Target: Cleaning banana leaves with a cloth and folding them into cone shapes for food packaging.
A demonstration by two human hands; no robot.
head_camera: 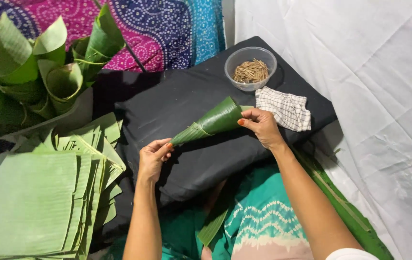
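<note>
Both hands hold a rolled leaf cone (211,123) above the black cushion (186,159): left hand (153,156) apparently pinches its tip, right hand (262,126) grips the wide end.

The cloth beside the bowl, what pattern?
White cloth with a dark thin-lined check, seen in the head view.

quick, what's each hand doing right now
Left hand: closed, pinching the pointed tip of the banana leaf cone.
Right hand: closed, gripping the cone's wide end.
</note>
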